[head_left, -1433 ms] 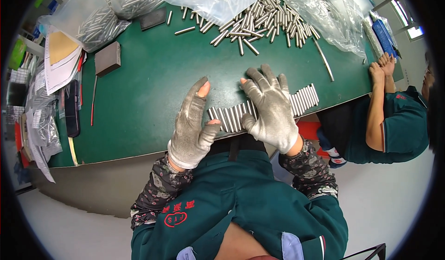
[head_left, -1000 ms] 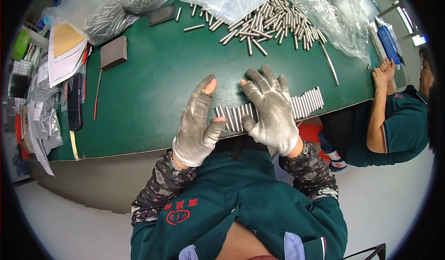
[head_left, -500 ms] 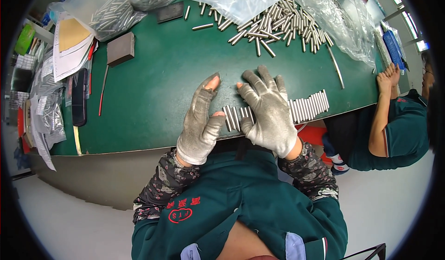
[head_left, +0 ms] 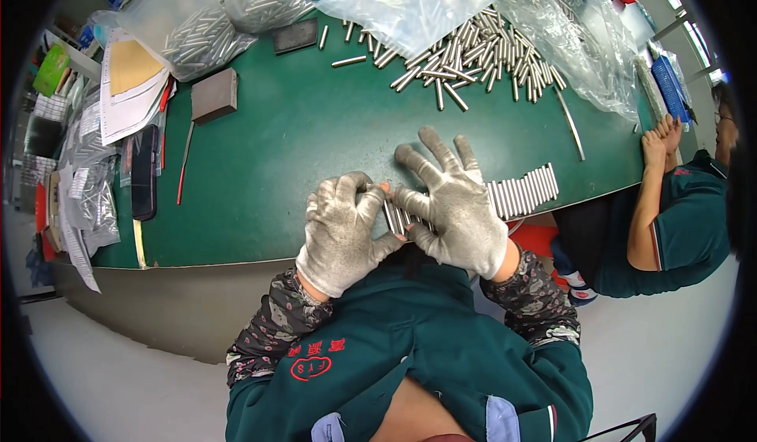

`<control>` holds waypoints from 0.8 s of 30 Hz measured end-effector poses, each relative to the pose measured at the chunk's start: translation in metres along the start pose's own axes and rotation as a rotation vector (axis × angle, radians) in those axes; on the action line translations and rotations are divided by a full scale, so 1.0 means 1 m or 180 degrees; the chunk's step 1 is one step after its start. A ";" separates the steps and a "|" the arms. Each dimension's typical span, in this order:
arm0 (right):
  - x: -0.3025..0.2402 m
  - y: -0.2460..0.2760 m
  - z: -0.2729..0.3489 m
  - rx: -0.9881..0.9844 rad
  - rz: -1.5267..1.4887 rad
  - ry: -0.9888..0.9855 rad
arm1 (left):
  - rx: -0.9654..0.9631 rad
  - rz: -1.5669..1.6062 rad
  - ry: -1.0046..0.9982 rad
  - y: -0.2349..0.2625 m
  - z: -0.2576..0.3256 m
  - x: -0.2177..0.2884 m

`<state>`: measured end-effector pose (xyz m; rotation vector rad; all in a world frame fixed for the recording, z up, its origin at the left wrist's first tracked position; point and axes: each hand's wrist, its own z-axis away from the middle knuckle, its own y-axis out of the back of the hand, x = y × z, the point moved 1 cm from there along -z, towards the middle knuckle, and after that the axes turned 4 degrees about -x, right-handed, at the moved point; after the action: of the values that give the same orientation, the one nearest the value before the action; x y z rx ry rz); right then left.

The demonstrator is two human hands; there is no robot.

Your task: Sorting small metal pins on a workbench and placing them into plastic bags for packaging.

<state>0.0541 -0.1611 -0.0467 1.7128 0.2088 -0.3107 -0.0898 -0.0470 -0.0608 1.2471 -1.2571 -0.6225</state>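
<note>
A row of short, shiny metal pins (head_left: 523, 191) lies side by side along the near edge of the table. My left hand (head_left: 337, 225), in a grey-white glove with bare fingertips, is curled at the row's left end. Its thumb and index finger close about the ends of the leftmost pins (head_left: 396, 218). My right hand (head_left: 461, 217), gloved likewise, lies over the middle of the row with its fingers spread. The right thumb and index finger reach toward the same left-end pins, and the palm hides part of the row.
Loose metal pins (head_left: 473, 55) are heaped at the back of the green table (head_left: 276, 158), partly under a plastic bag (head_left: 406, 8). A grey block (head_left: 214, 96), a red-handled tool (head_left: 183, 170) and a dark case (head_left: 144, 172) lie left. A co-worker (head_left: 678, 221) sits at right.
My left hand has moved right and curled its fingers in at the row's left end. The right hand's thumb and index finger have come down closer to the pins. The view has shifted slightly.
</note>
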 end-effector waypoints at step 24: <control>0.089 0.016 -0.072 -0.0158 0.0773 -0.1721 | -0.0266 -0.0286 0.0020 0.004 -0.092 -0.033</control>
<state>0.1493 -0.0960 -0.0495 1.5251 -0.3816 -0.5665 -0.0144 0.0154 -0.0536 1.2402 -1.1631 -0.7283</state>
